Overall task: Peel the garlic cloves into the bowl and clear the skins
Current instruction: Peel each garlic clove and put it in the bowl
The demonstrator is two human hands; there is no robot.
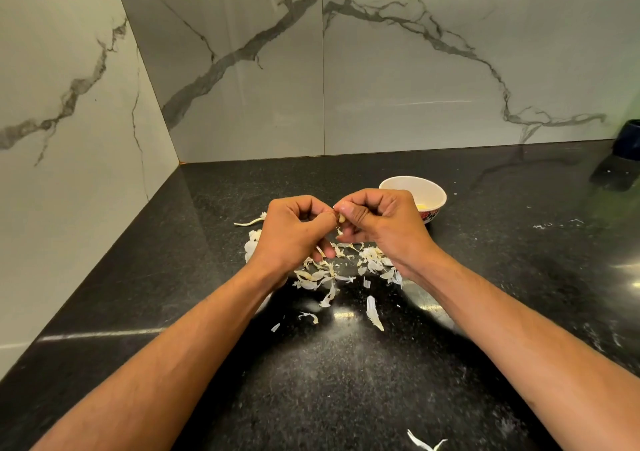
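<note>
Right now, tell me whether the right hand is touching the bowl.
Cannot tell. In the head view the right hand overlaps the bowl rim, hiding any gap; it pinches the garlic clove.

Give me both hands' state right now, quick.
Left hand: fingers curled, pinching the garlic clove together with the other hand.
Right hand: fingers curled, pinching the same clove, in front of the bowl.

Black counter (138, 277), marble wall (398, 80), dark container (628, 139).
</note>
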